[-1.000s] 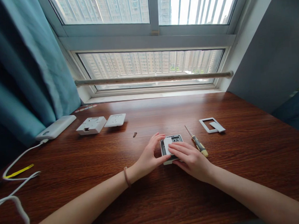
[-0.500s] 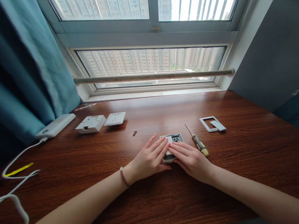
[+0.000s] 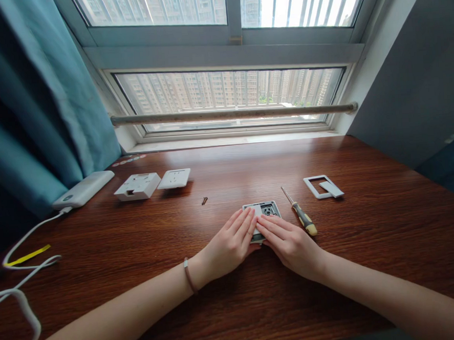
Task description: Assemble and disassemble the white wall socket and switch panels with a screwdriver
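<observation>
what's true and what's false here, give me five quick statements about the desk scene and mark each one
1. Fingers of the left hand and the right hand rest on the white switch unit. True.
2. The screwdriver lies left of the white switch unit. False: it lies to the right.
3. A band circles the right wrist. False: it is on the left wrist.
4. A small white panel lies partly over the square white frame. True.
5. The brown screws lie on the windowsill. False: they are on the wooden desk.

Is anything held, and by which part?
Left hand and right hand touch the white panel in the square grey-white plastic unit; whether it's held cannot be told.
</observation>
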Available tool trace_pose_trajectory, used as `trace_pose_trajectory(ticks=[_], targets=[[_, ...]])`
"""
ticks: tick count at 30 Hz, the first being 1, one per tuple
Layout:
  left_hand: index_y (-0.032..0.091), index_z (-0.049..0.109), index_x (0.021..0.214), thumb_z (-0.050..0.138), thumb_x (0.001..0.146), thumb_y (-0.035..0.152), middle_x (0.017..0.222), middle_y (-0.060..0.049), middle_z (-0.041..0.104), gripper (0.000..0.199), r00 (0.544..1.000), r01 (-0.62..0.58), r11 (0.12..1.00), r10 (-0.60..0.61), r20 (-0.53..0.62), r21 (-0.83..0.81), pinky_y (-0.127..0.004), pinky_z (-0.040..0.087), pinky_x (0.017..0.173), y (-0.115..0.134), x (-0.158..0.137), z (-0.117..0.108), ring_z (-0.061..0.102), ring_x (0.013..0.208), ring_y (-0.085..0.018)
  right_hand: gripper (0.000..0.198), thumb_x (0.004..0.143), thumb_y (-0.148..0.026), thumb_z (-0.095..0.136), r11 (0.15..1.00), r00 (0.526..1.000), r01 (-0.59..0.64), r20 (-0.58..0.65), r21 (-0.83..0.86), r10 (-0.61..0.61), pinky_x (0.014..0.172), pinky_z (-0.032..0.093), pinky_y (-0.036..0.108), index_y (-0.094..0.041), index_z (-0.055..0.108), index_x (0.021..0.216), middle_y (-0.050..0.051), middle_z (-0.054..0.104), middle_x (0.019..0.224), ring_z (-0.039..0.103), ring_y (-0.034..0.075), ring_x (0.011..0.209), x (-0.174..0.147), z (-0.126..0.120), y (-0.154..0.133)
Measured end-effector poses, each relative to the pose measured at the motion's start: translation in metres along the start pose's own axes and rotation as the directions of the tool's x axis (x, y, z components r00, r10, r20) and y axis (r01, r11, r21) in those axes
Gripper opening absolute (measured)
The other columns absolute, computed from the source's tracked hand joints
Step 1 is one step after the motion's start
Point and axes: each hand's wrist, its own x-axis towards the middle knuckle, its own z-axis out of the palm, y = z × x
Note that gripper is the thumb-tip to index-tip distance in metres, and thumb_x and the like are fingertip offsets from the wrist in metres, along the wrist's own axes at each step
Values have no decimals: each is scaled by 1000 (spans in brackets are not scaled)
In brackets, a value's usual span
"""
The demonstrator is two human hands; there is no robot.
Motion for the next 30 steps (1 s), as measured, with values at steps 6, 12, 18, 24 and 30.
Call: trace_pose_trajectory(ticks=[6,12,18,24,30], targets=[[0,42,126,47,88,31,130,-23,47,49,1000,-11,1000,10,10,4,-46,40,103,0,0,-1,40,126,-32,40,85,-6,41,999,1000,17,23,-39,-16,104,41,38,-1,51,123,17,55,126,46,25,122,1,-1,0],[-2,43,124,47,88,30,129,-25,48,49,1000,-24,1000,24,10,13,-46,40,103,0,1,0,42,124,-33,40,85,-7,40,1000,1000,20,21,-24,-19,104,42,38,-3,50,124,16,56,125,47,24,121,2,-1,2],[1,42,126,49,87,32,129,-23,49,50,999,-7,999,5,-35,-42,-47,41,102,-2,0,3,41,125,-32,41,84,-7,43,996,999,-30,-12,82,31,104,41,38,-5,50,125,16,57,123,48,23,121,4,-2,1],[10,39,131,51,84,32,129,-18,50,53,994,85,974,-98,-52,-210,-50,36,104,-11,0,4,42,124,-30,35,83,-23,54,919,962,-203,-107,339,252,94,48,37,-17,56,117,11,59,121,56,22,111,8,-15,19],[11,43,126,54,81,30,128,-19,50,50,987,148,950,-159,-17,-274,-52,32,105,-16,0,4,41,124,-30,25,80,-39,55,641,562,-706,-314,300,765,66,49,29,-16,66,77,6,69,72,65,20,69,-3,-50,91]])
